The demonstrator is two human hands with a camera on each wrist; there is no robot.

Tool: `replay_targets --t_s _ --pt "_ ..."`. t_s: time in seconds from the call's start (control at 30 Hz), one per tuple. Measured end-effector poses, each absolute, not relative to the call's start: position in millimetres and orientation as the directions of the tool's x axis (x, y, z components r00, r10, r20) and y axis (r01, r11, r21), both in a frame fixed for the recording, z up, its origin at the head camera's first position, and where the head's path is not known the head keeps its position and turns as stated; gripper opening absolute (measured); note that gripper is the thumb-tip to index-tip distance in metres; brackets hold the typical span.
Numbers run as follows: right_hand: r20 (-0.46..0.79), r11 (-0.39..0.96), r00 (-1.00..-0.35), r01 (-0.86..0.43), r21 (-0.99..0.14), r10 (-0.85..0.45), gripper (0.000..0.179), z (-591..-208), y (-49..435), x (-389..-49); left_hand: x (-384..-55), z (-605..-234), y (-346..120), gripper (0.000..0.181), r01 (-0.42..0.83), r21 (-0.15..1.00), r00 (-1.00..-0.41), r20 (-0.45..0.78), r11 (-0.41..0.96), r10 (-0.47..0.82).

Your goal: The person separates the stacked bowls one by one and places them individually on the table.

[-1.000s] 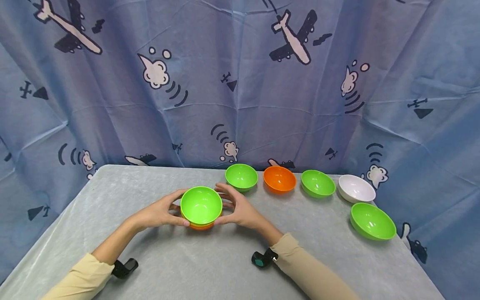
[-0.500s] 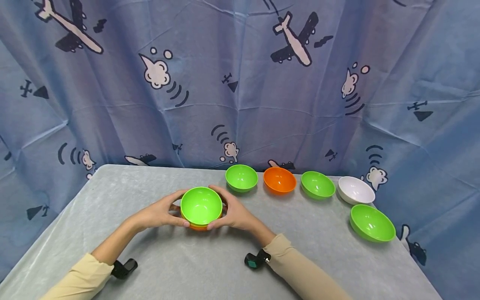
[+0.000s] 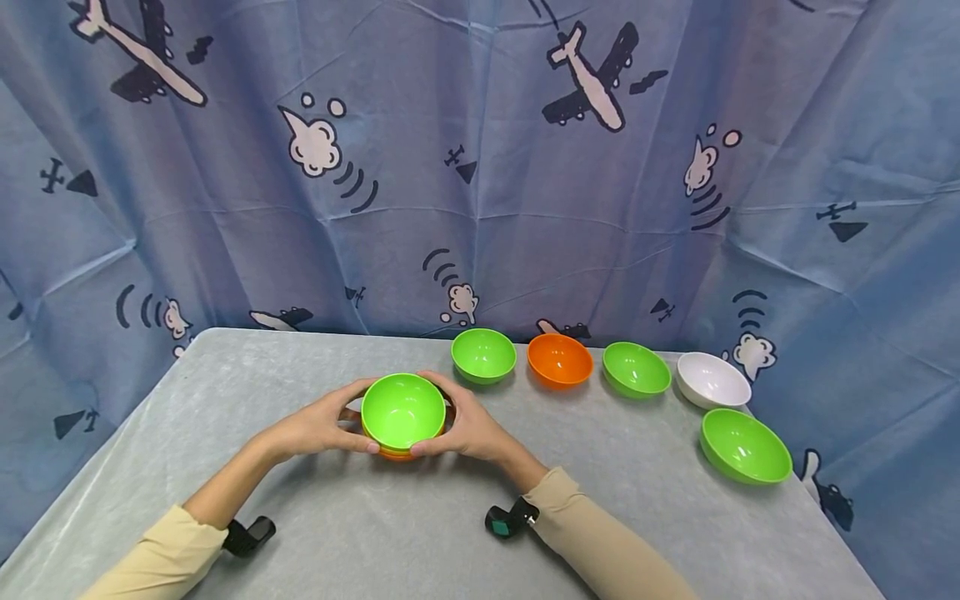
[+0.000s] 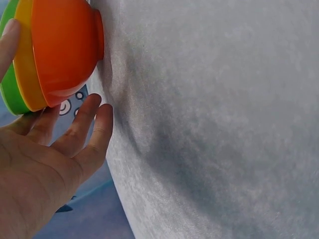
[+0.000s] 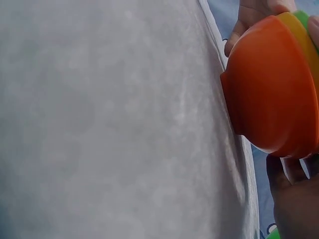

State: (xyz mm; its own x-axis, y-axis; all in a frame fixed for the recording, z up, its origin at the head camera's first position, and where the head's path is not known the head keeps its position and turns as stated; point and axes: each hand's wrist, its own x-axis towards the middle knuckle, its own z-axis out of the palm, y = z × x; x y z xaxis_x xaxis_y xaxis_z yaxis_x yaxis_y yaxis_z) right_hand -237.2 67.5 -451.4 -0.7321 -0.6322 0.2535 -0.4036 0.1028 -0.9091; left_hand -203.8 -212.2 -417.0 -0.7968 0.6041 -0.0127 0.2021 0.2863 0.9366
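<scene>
A nested stack of bowls stands on the table between both hands: a green bowl on top, a yellow bowl under it and an orange bowl at the bottom. My left hand holds the stack's left side, thumb at the front near the rims and fingers behind. From the right, my right hand grips it the same way, its thumb close to the left thumb. In the right wrist view the orange bowl's foot is right at the cloth.
Along the table's back edge sit a green bowl, an orange bowl, another green bowl and a white bowl. A larger green bowl stands near the right edge. Behind the table hangs a blue patterned curtain.
My right hand has moved left and closed its grip on the stack, its thumb sliding inward along the front. My left hand and the stack have stayed put.
</scene>
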Motion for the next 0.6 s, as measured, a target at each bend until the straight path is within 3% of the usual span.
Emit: replay_targets --t_s 0.3,0.6 --pt "0.283 0.075 -0.718 -0.422 -0.903 -0.635 0.103 -450 68 -237 -203 -417 -211 0.094 0.209 0.935 -0.795 -0.008 0.286 0.607" --pt "0.331 0.031 -0.729 -0.434 -0.900 -0.600 0.094 -441 69 -239 -202 -415 -210 0.096 0.200 0.931 -0.810 -0.020 0.307 0.586"
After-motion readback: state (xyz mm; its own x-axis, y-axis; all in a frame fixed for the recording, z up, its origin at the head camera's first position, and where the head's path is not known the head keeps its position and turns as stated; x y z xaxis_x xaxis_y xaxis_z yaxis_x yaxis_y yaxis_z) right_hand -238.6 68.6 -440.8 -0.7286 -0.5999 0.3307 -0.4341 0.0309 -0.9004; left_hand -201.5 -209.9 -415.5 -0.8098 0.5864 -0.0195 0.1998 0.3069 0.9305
